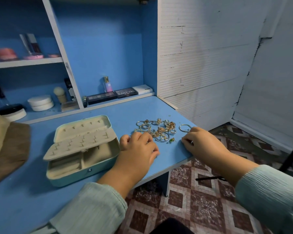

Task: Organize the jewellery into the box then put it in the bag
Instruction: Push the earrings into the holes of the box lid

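Head view: left hand (pixel 139 147) curled knuckles-down beside tangled jewellery pile (pixel 156 130), grip unclear; right hand (pixel 201 142) apparently pinching something small near desk (pixel 95 112) edge. Risks: snagging chains, flicking earrings off right edge, missing open jewellery box (pixel 81 149).

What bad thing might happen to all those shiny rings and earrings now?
The jewellery pile lies near the blue desk's edge, so a nudge from the right hand might knock pieces onto the patterned floor. The tangled pieces may also snag when lifted toward the open jewellery box.
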